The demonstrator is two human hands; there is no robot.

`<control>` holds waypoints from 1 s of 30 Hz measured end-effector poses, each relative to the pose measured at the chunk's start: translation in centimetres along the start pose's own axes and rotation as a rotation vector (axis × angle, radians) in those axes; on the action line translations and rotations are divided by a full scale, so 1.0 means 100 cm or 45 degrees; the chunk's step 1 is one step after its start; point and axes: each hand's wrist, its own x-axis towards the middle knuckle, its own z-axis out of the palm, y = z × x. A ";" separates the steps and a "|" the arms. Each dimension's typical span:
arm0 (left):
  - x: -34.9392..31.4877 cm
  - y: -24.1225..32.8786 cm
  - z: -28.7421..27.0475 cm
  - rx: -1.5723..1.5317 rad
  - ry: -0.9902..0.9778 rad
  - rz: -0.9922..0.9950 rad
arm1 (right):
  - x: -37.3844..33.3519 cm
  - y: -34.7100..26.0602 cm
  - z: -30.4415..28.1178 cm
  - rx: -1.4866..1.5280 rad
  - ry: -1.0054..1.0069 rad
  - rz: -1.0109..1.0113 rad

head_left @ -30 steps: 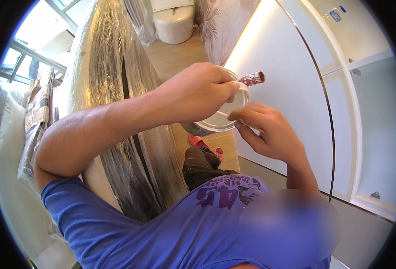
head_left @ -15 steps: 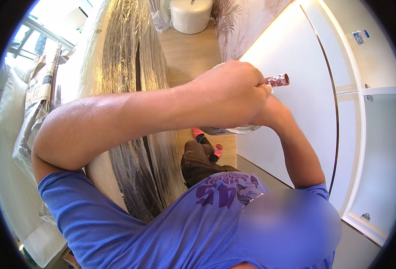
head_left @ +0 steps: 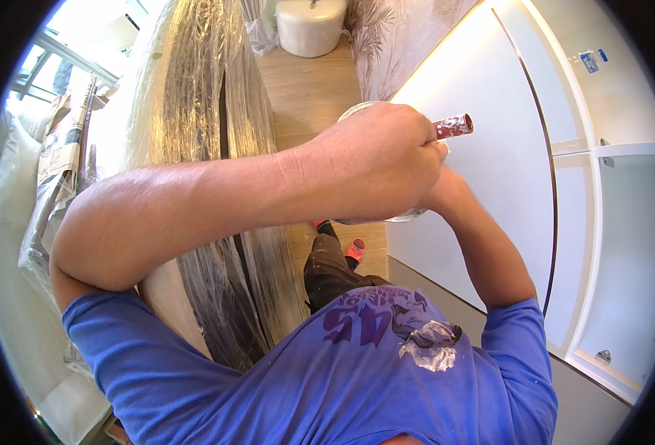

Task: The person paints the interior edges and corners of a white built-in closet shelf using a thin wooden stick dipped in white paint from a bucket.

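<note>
My left hand (head_left: 394,159) is closed in a fist, with my forearm crossing the view from the left. Out of its thumb side sticks a dark red tubular handle (head_left: 456,126), smeared with white and open at its end; the tool's other end is hidden. Beneath the fist, a round pale container (head_left: 353,111) shows only parts of its rim, at the far side and the near side. My right hand (head_left: 440,191) reaches in from the right beside the container, and its fingers are hidden behind my left hand.
At left stands a long piece wrapped in clear plastic (head_left: 186,89). A white panel (head_left: 483,141) and an open white cabinet frame (head_left: 591,222) are at right. A plastic-wrapped round stool (head_left: 311,28) stands on the wood floor (head_left: 301,85). Red shoes (head_left: 355,248) show below.
My two hands stay together and have shifted very slightly left. More of the container's far rim shows beyond my left fist. The handle still points right.
</note>
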 end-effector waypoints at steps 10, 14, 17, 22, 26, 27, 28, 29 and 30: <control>-0.006 0.004 -0.008 -0.216 0.065 -0.130 | -0.012 -0.033 -0.025 -0.157 0.005 0.299; 0.001 -0.010 -0.004 -0.076 0.174 0.219 | -0.043 -0.066 -0.042 -0.153 0.261 0.189; -0.004 -0.002 -0.011 -0.062 0.110 0.125 | -0.068 -0.070 -0.048 -0.039 0.528 0.226; -0.003 0.011 -0.021 -0.161 0.071 -0.095 | -0.101 -0.064 -0.062 0.178 0.718 0.356; -0.001 0.010 -0.020 -0.192 0.117 -0.093 | -0.117 -0.060 -0.074 0.187 0.657 0.459; 0.001 0.008 -0.020 -0.177 0.124 -0.080 | -0.121 -0.060 -0.076 0.206 0.692 0.470; 0.002 0.007 -0.020 -0.162 0.132 -0.066 | -0.124 -0.061 -0.077 0.224 0.728 0.480; 0.001 0.007 -0.020 -0.144 0.135 -0.071 | -0.126 -0.062 -0.078 0.244 0.763 0.489; 0.000 0.007 -0.021 -0.127 0.139 -0.074 | -0.127 -0.065 -0.079 0.257 0.787 0.486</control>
